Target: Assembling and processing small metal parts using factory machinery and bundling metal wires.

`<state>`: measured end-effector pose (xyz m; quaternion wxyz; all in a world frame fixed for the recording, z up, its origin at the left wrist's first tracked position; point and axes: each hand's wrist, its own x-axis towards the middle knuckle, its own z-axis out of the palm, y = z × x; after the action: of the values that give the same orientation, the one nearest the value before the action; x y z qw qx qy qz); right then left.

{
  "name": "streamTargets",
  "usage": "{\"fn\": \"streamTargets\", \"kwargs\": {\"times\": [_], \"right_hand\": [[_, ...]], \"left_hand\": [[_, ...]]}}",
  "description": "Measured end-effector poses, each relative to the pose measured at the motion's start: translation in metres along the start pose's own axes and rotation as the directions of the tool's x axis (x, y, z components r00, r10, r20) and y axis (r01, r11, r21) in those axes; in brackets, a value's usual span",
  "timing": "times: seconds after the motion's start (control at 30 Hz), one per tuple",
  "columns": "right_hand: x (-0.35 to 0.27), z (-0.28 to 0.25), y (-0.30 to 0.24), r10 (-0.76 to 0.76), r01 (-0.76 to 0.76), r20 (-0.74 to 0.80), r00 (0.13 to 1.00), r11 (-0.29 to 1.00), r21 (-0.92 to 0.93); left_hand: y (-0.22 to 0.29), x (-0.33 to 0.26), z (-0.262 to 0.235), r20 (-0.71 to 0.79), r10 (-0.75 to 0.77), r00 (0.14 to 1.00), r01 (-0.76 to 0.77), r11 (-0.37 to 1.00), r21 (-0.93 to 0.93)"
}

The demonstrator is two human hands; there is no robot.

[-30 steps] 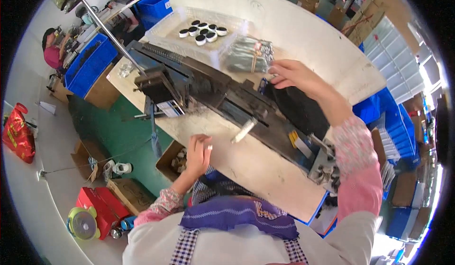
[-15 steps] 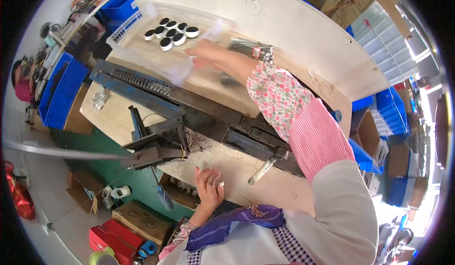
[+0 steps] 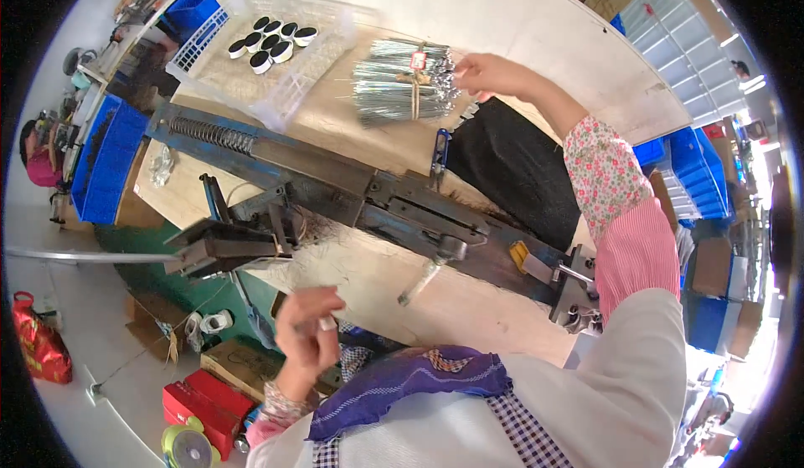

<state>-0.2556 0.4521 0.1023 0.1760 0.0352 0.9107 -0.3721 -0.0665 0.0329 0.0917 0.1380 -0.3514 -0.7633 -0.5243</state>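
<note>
Rod bundle (image 3: 404,83): thin metal, bright and shiny, bound with a strand of rough-looking twine, in my right grip (image 3: 490,74).
Machine (image 3: 352,200): painted metal, dull blue-grey, worn; its coil spring (image 3: 211,134) is bare dark metal.
Surface (image 3: 377,280): pale wood board, matt, scuffed.
Basket (image 3: 276,49): white plastic mesh, semi-gloss.
Caps (image 3: 272,39): black outside, glossy, with pale insides.
Mat (image 3: 519,171): black, matt, cloth-like.
My sleeve (image 3: 615,208): soft cloth, floral and pink ribbed.
Left grip (image 3: 308,334): something small and pale, material unclear.

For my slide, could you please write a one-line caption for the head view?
Right hand grips a tied bundle of metal wires above the wooden bench; left hand is raised near the long metal machine.
</note>
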Motion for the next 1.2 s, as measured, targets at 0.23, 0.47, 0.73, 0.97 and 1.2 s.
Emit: {"fn": "streamTargets", "kwargs": {"times": [0.23,0.47,0.73,0.97,1.2], "right_hand": [[-0.009,0.021,0.032,0.004,-0.027,0.227,0.974,0.995,0.097],[-0.001,0.011,0.044,-0.146,0.185,0.18,0.973,0.956,-0.227],[0.02,0.028,0.064,-0.154,0.181,0.254,0.955,0.98,-0.083],[0.009,0.035,0.059,-0.196,0.054,0.209,0.958,0.839,0.541],[0.032,0.055,0.072,-0.274,0.27,0.042,0.961,0.959,0.083]], "left_hand": [[0.013,0.169,0.074,0.068,0.047,0.997,-0.066,0.948,0.312],[-0.15,0.279,0.13,0.132,-0.559,0.818,0.402,0.721,0.564],[-0.217,0.275,0.141,0.072,-0.884,0.462,0.793,0.448,0.413],[-0.243,0.273,0.147,0.256,-0.847,0.466,0.843,0.513,0.162],[-0.249,0.275,0.17,0.271,-0.845,0.461,0.877,0.48,0.003]]}}
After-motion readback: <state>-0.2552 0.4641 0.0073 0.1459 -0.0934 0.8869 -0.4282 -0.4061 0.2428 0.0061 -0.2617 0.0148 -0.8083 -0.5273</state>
